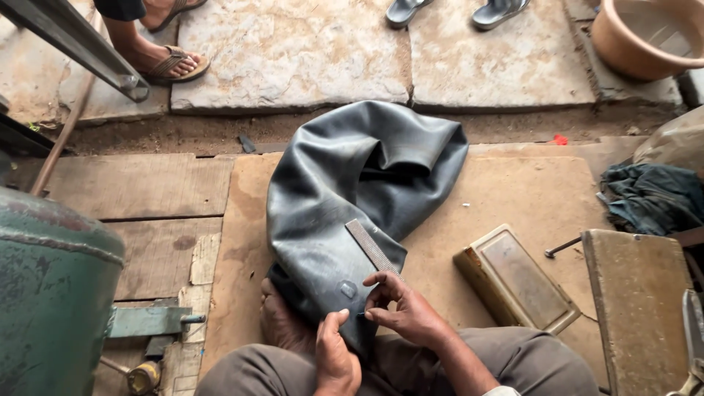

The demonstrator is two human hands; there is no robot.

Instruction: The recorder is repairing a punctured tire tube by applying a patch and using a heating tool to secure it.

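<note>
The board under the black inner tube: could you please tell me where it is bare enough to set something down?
The board is bare between the inner tube and the dark cloth, above the rectangular tin. A narrow strip is bare left of the tube, beside the planks. It is crowded near the left hand and right hand, by the file.

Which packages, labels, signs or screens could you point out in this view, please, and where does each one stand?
No labels, signs or screens show.
Only container: flat rectangular tan metal tin, lid shut, on the brown board right of the black rubber inner tube.
Both the left hand and right hand pinch the tube, not the tin.
</note>
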